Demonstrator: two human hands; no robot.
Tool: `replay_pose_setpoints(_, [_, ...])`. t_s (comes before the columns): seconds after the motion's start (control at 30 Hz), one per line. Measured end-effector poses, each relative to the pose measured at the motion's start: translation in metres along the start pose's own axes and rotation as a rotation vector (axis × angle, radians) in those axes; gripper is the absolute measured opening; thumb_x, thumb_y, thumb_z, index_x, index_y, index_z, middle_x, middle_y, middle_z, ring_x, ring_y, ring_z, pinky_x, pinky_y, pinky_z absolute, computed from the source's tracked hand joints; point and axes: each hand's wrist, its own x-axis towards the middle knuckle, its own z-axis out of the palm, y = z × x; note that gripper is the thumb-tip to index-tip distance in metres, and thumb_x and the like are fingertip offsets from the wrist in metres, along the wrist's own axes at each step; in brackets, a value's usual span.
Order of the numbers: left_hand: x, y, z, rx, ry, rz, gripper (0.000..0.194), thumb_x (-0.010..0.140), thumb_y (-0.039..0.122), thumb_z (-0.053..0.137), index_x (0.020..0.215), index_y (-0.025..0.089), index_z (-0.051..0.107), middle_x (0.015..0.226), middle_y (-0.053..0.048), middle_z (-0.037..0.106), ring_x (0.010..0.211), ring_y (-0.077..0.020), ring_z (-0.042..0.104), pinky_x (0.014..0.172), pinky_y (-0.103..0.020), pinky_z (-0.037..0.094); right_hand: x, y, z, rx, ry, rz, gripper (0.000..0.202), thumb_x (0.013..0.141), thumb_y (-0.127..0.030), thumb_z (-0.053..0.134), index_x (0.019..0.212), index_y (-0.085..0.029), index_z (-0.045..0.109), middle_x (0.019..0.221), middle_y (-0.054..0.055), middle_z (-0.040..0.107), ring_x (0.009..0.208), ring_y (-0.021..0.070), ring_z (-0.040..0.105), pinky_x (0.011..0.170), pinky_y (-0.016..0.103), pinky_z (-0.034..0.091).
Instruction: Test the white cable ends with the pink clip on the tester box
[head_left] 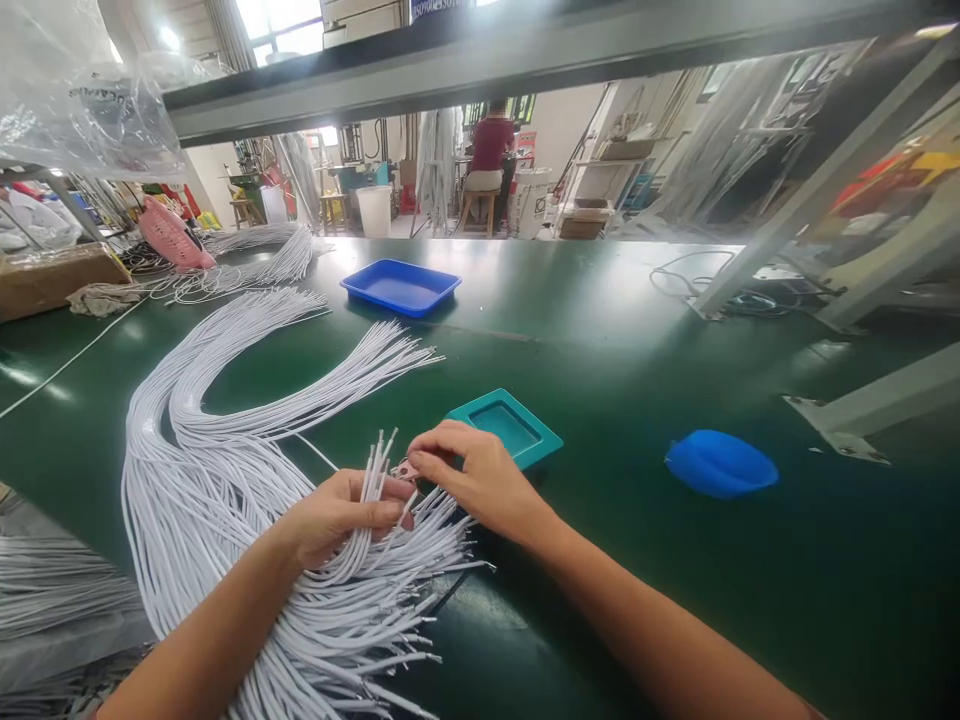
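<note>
I have a glossy dark-green counter (pixel 600 350) on my feed. White cables (pixel 210 490) lie heaped over its left side, bundled ends fanning toward the middle. I see a shallow blue tray (pixel 401 290) toward the far edge, a teal tray (pixel 553 441) nearer, a rounded blue item (pixel 721 463) farther right, and metal legs (pixel 900 402) beyond that.

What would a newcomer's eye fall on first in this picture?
First comes the big bundle of white wires curving over the left side of the green table. Next are the blue tray toward its far edge and the blue object at right. At the centre, the left hand holds several wires, ends up.
</note>
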Motion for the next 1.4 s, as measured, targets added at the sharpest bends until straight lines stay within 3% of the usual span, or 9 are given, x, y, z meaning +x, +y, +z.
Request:
replay_pose_setpoints(0.17, [-0.001, -0.001, 0.002, 0.083, 0.012, 0.007, 0.017, 0.066, 0.026, 0.070, 0.065, 0.010, 0.070, 0.060, -0.004, 0.057, 0.056, -0.0106, 0.045, 0.054, -0.023, 0.034, -0.006, -0.003, 0.014, 0.339, -0.122, 0.170, 0.012, 0.070, -0.027, 0.063, 0.072, -0.016, 0.068, 0.069, 0.002, 0.063, 0.062, 0.0117, 0.056, 0.054, 0.022, 0.043])
replay_pose_setpoints(0.4, [0.002, -0.003, 0.002, -0.026, 0.284, 0.100, 0.016, 0.056, 0.017, 0.077, 0.070, 0.013, 0.071, 0.058, -0.001, 0.060, 0.054, -0.0090, 0.048, 0.055, -0.022, 0.036, -0.005, 0.002, 0.018, 0.498, -0.008, 0.219, 0.012, 0.064, -0.027, 0.068, 0.067, -0.015, 0.068, 0.070, 0.002, 0.062, 0.065, 0.0125, 0.053, 0.059, 0.025, 0.041])
replay_pose_setpoints(0.63, [0.003, -0.001, 0.003, -0.165, 0.218, 0.096, 0.011, 0.061, 0.021, 0.073, 0.064, 0.011, 0.068, 0.056, -0.002, 0.057, 0.053, -0.0076, 0.045, 0.053, -0.020, 0.034, -0.005, 0.006, 0.034, 1.205, -0.179, 0.416, 0.020, 0.061, -0.032, 0.071, 0.068, -0.013, 0.066, 0.063, 0.001, 0.060, 0.063, 0.0112, 0.054, 0.067, 0.028, 0.042])
replay_pose_setpoints(0.73, [0.002, 0.000, 0.003, -0.178, 0.228, 0.077, 0.012, 0.063, 0.021, 0.072, 0.063, 0.011, 0.067, 0.055, -0.001, 0.056, 0.049, -0.0054, 0.041, 0.049, -0.019, 0.030, -0.004, 0.005, 0.030, 1.129, -0.173, 0.374, 0.028, 0.062, -0.030, 0.072, 0.084, -0.015, 0.066, 0.068, -0.001, 0.058, 0.064, 0.0102, 0.053, 0.069, 0.027, 0.042])
replay_pose_setpoints(0.83, [0.001, 0.000, 0.003, -0.207, 0.202, 0.030, 0.011, 0.062, 0.020, 0.072, 0.063, 0.011, 0.066, 0.053, -0.001, 0.056, 0.046, -0.0047, 0.040, 0.047, -0.019, 0.028, -0.001, 0.004, 0.019, 0.866, -0.162, 0.178, 0.044, 0.057, -0.022, 0.075, 0.099, -0.022, 0.063, 0.076, -0.003, 0.055, 0.067, 0.0090, 0.051, 0.068, 0.025, 0.042])
replay_pose_setpoints(0.93, [0.000, -0.002, 0.000, -0.217, 0.112, 0.008, 0.010, 0.063, 0.017, 0.070, 0.061, 0.010, 0.064, 0.049, -0.001, 0.054, 0.046, -0.0056, 0.041, 0.049, -0.019, 0.029, -0.002, 0.004, 0.012, 0.663, -0.210, 0.013, 0.020, 0.063, -0.019, 0.071, 0.083, -0.019, 0.069, 0.079, 0.000, 0.056, 0.071, 0.0103, 0.052, 0.068, 0.025, 0.043])
replay_pose_setpoints(1.0, [0.000, -0.003, -0.001, -0.209, 0.072, 0.018, 0.008, 0.065, 0.015, 0.069, 0.062, 0.009, 0.064, 0.051, -0.002, 0.054, 0.048, -0.0060, 0.043, 0.050, -0.019, 0.030, -0.003, 0.005, 0.013, 0.713, -0.214, 0.052, 0.009, 0.066, -0.021, 0.069, 0.073, -0.016, 0.069, 0.075, 0.002, 0.060, 0.069, 0.0117, 0.055, 0.066, 0.026, 0.044])
replay_pose_setpoints(1.2, [0.003, -0.005, -0.001, -0.301, 0.045, 0.032, 0.007, 0.068, 0.015, 0.068, 0.069, 0.010, 0.064, 0.058, -0.001, 0.055, 0.049, -0.0037, 0.042, 0.049, -0.016, 0.030, -0.007, 0.001, 0.036, 1.073, 0.007, 0.408, 0.019, 0.052, -0.025, 0.078, 0.061, -0.012, 0.067, 0.058, 0.001, 0.062, 0.056, 0.0114, 0.055, 0.061, 0.027, 0.045])
replay_pose_setpoints(1.4, [0.004, -0.007, 0.001, -0.348, 0.087, 0.063, 0.011, 0.070, 0.016, 0.067, 0.064, 0.011, 0.059, 0.056, 0.001, 0.051, 0.048, -0.0035, 0.040, 0.048, -0.015, 0.029, -0.009, -0.002, 0.043, 1.118, 0.011, 0.367, 0.023, 0.062, -0.032, 0.071, 0.073, -0.012, 0.068, 0.063, 0.004, 0.064, 0.060, 0.0123, 0.056, 0.064, 0.027, 0.045])
